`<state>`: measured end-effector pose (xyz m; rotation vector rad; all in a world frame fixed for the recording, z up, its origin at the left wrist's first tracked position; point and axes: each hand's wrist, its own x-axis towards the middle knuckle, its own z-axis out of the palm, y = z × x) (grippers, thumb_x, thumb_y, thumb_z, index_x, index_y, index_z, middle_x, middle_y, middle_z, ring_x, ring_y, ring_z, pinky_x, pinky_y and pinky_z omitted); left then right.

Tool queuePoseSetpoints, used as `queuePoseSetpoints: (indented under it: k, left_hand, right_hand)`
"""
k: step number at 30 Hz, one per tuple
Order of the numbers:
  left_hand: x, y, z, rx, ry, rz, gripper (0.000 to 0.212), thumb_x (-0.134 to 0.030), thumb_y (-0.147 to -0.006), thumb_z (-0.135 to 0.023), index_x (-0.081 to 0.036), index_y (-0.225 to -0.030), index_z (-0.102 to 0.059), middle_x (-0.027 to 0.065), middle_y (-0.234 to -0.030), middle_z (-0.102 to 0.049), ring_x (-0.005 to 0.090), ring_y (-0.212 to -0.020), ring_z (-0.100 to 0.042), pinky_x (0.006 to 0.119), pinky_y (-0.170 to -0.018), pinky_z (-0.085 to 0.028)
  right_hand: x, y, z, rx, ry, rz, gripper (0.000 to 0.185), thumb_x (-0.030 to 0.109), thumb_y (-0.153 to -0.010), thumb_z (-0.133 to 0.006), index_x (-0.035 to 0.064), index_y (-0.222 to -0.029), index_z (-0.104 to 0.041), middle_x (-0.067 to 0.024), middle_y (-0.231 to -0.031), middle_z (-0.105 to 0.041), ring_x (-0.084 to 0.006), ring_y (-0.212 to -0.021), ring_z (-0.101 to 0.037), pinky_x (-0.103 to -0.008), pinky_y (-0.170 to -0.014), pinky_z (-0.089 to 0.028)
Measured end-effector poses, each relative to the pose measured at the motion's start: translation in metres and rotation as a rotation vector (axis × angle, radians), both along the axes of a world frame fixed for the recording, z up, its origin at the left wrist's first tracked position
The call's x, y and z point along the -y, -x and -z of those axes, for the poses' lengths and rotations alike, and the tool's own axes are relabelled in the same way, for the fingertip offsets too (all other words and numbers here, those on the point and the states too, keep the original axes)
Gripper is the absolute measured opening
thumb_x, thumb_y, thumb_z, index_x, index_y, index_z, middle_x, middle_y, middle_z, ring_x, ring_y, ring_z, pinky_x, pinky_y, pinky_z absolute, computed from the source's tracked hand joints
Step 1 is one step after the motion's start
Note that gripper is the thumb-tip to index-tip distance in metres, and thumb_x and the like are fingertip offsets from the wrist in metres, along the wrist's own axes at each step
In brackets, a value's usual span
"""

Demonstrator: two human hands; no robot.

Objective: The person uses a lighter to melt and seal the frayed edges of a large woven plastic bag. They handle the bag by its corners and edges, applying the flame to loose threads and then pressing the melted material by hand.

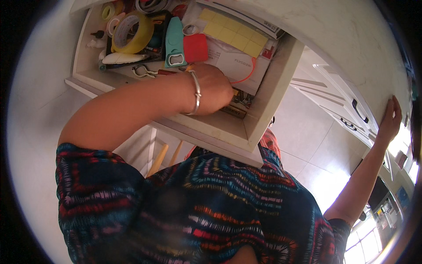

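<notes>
My left hand (212,87), with a silver bangle (196,94) at its wrist, reaches into an open white drawer (263,109). Its back is turned to me and hides the fingers, so any grip is out of sight. A white box (245,67) bearing writing lies just beyond it, with an orange-red cord (247,78) beside the knuckles. Close to the wrist are a teal bottle opener (174,41), a red flat piece (195,48) and a red-handled tool (166,72). Far to the right, my right hand (390,115) rests on the pale countertop's edge (369,66), fingers extended, holding nothing visible.
A roll of yellow tape (133,32) sits on a black tray at the drawer's left. Yellow sticky sheets (234,33) cover part of the box. Small metal items (244,99) fill the near corner. White cabinet doors (329,85) with black handles stand at right.
</notes>
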<state>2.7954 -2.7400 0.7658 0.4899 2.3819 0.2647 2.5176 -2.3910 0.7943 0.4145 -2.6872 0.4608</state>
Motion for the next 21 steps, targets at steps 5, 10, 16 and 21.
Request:
queuePoseSetpoints:
  k: [5, 10, 16, 21]
  left_hand:
    - [-0.021, 0.004, 0.015, 0.092, 0.017, 0.119, 0.016, -0.013, -0.064, -0.046, -0.005, -0.067, -0.06, 0.0149, -0.07, -0.058, 0.0291, -0.067, -0.057, 0.038, -0.059, -0.045]
    - [-0.023, 0.009, 0.013, 0.236, 0.057, -0.005, 0.017, -0.009, -0.065, -0.051, -0.005, -0.078, -0.062, 0.0136, -0.081, -0.059, 0.0277, -0.077, -0.056, 0.035, -0.065, -0.045]
    - [0.003, 0.011, -0.002, 0.198, -0.004, -0.155, 0.016, -0.014, -0.067, -0.052, -0.006, -0.078, -0.06, 0.013, -0.077, -0.058, 0.0285, -0.073, -0.056, 0.037, -0.064, -0.044]
    - [0.023, 0.002, -0.007, -0.033, 0.009, -0.303, 0.015, -0.016, -0.067, -0.055, -0.008, -0.079, -0.059, 0.0127, -0.072, -0.057, 0.0282, -0.071, -0.055, 0.037, -0.06, -0.043]
  right_hand:
    - [0.005, -0.004, -0.002, 0.011, 0.011, 0.042, 0.037, 0.039, -0.076, -0.047, 0.0167, -0.104, -0.054, -0.0049, -0.1, -0.055, -0.0154, -0.087, -0.052, -0.025, -0.078, -0.038]
    - [0.006, -0.004, -0.002, 0.008, 0.01, 0.046, 0.037, 0.04, -0.076, -0.046, 0.0168, -0.104, -0.054, -0.0051, -0.099, -0.055, -0.016, -0.087, -0.052, -0.0257, -0.079, -0.038]
    - [0.004, -0.004, -0.001, 0.01, -0.046, 0.065, 0.04, 0.043, -0.076, -0.047, 0.0153, -0.103, -0.054, -0.0071, -0.101, -0.054, -0.0177, -0.089, -0.052, -0.027, -0.079, -0.038]
    - [0.007, -0.005, -0.003, 0.003, -0.054, 0.077, 0.04, 0.043, -0.075, -0.047, 0.016, -0.104, -0.054, -0.0068, -0.101, -0.054, -0.0178, -0.089, -0.052, -0.0273, -0.079, -0.038]
